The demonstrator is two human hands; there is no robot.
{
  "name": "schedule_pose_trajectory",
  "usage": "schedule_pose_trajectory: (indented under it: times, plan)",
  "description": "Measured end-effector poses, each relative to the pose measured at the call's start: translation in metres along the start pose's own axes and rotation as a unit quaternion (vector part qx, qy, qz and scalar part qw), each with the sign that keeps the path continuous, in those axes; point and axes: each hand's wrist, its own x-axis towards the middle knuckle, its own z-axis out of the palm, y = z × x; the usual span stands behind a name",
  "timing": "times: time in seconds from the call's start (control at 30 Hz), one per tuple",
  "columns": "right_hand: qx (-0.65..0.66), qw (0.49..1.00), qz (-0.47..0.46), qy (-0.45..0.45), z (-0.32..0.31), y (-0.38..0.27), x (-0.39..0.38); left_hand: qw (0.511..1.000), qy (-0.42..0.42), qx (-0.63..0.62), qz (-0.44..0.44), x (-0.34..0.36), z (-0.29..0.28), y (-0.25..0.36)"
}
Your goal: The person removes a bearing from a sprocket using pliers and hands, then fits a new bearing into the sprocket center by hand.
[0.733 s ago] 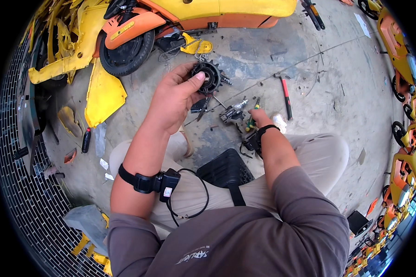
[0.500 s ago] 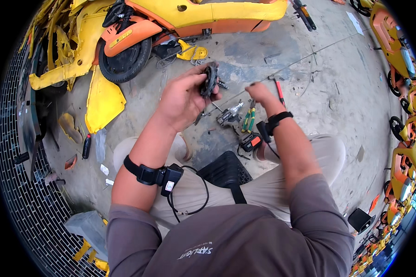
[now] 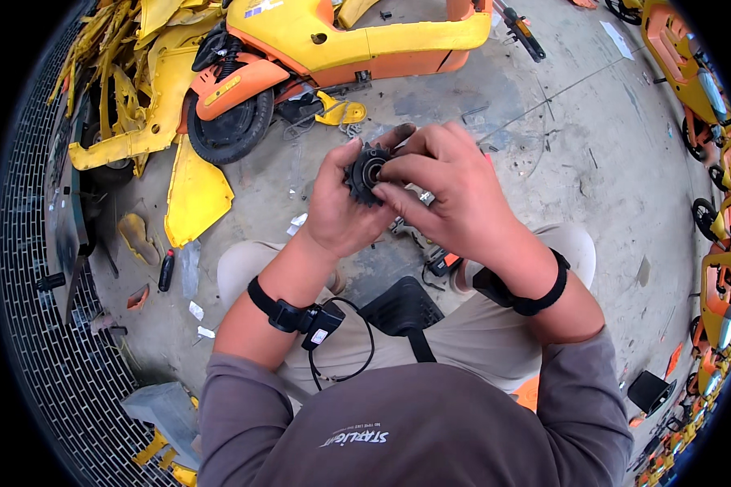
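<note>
While left hand [image 3: 337, 209] holds cogwheel [image 3: 361, 174], right hand [image 3: 456, 191] has reached its centre.

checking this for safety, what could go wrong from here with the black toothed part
The left hand holds the black toothed part up off the floor while the right hand has fingers at its centre, so it might drop if the grip slips. Both hands are bare, so the teeth could scrape or nip skin.

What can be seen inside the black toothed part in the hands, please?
Inside the black toothed part, a round ring shows near the centre. The right hand covers some of the middle, so what lies there cannot be seen.
</note>
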Motion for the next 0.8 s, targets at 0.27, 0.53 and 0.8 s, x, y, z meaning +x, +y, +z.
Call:
schedule_pose_trajectory:
  times: [0.27, 0.53, 0.8]
  plan:
    - [-0.007, 0.998, 0.036, -0.059, 0.017, -0.001, -0.01, 0.984, 0.052, 0.167, 0.036, -0.003, -0.018, 0.002]
    - [0.076, 0.995, 0.066, -0.007, 0.029, 0.008, -0.013, 0.966, 0.091, 0.233, 0.07, 0.003, -0.019, 0.005]
    - [0.054, 0.994, 0.07, 0.06, 0.026, 0.001, -0.014, 0.956, 0.112, 0.252, 0.098, 0.01, -0.021, 0.01]
